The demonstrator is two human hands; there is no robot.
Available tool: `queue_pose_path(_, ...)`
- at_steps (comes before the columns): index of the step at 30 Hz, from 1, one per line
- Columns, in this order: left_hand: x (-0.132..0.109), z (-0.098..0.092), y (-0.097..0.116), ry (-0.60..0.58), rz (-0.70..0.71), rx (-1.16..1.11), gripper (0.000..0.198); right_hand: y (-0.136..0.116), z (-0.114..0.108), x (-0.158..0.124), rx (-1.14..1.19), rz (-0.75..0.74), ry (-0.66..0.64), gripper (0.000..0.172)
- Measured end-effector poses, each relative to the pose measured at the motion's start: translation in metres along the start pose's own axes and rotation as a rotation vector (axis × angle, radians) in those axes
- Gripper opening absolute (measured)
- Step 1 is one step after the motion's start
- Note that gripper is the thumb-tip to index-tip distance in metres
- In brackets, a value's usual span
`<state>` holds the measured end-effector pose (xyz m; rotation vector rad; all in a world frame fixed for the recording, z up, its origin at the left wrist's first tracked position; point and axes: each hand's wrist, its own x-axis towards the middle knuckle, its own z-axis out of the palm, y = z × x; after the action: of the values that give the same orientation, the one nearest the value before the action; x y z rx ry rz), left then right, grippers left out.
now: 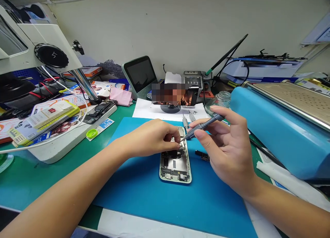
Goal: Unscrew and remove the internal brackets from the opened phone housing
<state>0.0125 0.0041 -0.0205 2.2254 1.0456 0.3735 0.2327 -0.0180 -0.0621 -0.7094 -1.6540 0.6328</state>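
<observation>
An opened smartphone [175,164] lies on the blue mat with its inner parts bare. My right hand [227,145] is closed around a grey precision screwdriver [203,126], whose tip reaches down into the upper part of the phone. Over the phone's upper left side is my left hand [154,138], thumb and forefinger pinched together at the screwdriver's tip; whatever is between them is too small to make out. A small black part [202,155] rests on the mat to the right of the phone. Another grey screwdriver [185,122] lies just beyond the phone.
A blue machine [270,128] takes up the right side, with a glass jar [223,98] near it. Behind stand a propped phone [192,97], a tablet-like screen [140,74] and a soldering station [193,79]. A microscope stand [84,85] and boxes crowd the left.
</observation>
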Motion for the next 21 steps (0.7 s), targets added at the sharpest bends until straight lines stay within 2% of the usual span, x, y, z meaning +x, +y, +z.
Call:
queue_pose_path(7,0.0006,0.0006,-0.0013,0.009,0.008,-0.007,0.009,-0.0003,0.0005,0.0003,-0.007,0.008,0.018,0.048)
queue_pose_path(21,0.0013,0.0018,-0.0015,0.029,0.026,-0.013,0.011,-0.0008,0.0001,0.0022,-0.031,-0.001,0.030,0.047)
